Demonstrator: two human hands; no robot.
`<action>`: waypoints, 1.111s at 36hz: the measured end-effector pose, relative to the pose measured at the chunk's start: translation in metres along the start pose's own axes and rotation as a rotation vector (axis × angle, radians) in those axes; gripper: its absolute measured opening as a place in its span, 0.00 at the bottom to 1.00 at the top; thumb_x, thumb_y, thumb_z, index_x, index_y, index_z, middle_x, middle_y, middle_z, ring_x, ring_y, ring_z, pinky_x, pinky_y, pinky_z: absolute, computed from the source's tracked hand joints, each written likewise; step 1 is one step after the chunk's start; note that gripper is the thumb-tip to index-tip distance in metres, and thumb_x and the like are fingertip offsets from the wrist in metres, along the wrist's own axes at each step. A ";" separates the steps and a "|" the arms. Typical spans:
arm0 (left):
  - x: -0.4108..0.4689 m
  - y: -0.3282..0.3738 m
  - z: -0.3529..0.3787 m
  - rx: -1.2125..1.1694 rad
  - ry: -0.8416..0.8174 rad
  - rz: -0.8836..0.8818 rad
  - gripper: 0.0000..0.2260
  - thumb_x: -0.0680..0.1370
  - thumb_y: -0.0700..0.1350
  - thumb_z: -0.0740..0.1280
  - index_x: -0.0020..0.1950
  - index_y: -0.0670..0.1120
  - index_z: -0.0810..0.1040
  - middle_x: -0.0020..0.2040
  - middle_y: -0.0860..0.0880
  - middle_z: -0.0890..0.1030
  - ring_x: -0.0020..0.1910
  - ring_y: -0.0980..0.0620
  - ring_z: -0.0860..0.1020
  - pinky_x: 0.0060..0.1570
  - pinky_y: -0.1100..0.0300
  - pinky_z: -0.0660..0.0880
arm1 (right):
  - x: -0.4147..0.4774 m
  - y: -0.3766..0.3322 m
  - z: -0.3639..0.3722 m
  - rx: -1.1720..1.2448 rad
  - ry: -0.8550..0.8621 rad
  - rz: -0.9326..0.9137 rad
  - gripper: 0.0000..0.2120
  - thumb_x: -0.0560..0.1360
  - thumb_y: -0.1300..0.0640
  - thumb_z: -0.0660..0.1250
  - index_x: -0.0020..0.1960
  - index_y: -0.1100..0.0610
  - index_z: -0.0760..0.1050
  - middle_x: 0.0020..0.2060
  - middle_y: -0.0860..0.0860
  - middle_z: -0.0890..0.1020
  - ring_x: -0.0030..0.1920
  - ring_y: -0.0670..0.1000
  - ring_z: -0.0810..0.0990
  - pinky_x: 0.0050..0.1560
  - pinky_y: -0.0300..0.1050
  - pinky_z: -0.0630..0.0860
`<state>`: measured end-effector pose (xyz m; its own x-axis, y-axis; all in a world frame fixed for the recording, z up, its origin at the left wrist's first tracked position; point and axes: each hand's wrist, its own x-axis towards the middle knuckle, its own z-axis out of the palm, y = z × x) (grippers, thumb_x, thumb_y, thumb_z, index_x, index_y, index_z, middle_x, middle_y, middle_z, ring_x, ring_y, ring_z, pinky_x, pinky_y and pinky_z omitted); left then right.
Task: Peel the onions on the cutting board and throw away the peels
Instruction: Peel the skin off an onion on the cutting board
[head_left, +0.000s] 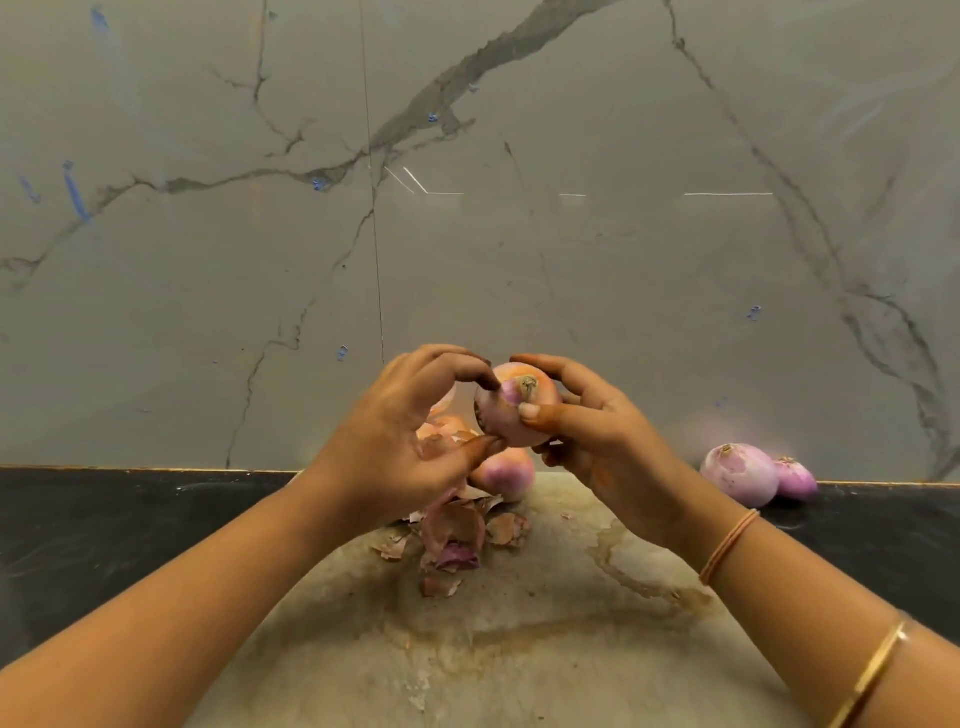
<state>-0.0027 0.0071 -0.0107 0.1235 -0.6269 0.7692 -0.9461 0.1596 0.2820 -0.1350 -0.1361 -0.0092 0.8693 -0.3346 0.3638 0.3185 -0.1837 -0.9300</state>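
The right hand (597, 441) is gripping the onion (498, 418) above the far edge of the cutting board (545, 649), root tuft facing the camera, so its long axis is pointing at the viewer. The left hand (400, 431) is working from 9 o'clock, forefinger and thumb pinching the onion's left flank; loose peels (452, 530) are lying at 6 o'clock
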 end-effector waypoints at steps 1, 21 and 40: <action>0.000 -0.001 0.000 0.009 -0.004 0.014 0.16 0.70 0.54 0.68 0.58 0.60 0.72 0.58 0.59 0.73 0.61 0.54 0.72 0.59 0.63 0.69 | -0.001 0.000 -0.001 0.009 -0.016 0.005 0.22 0.66 0.54 0.68 0.60 0.50 0.75 0.48 0.49 0.82 0.41 0.47 0.78 0.34 0.35 0.72; 0.001 0.006 -0.004 0.010 -0.063 0.053 0.16 0.68 0.61 0.68 0.53 0.63 0.69 0.67 0.66 0.61 0.69 0.55 0.64 0.63 0.56 0.66 | -0.003 -0.006 -0.001 0.030 -0.123 0.036 0.22 0.65 0.55 0.63 0.58 0.52 0.77 0.46 0.51 0.82 0.40 0.44 0.80 0.35 0.35 0.72; 0.002 0.003 -0.001 0.043 -0.102 0.082 0.12 0.69 0.62 0.66 0.50 0.71 0.68 0.68 0.73 0.55 0.70 0.58 0.60 0.62 0.63 0.61 | -0.002 -0.005 0.001 -0.036 -0.083 0.032 0.22 0.65 0.53 0.63 0.59 0.50 0.77 0.50 0.52 0.81 0.41 0.44 0.79 0.36 0.33 0.73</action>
<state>-0.0053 0.0071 -0.0082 0.0165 -0.6878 0.7257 -0.9638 0.1821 0.1945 -0.1384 -0.1334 -0.0054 0.9078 -0.2635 0.3265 0.2771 -0.2077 -0.9381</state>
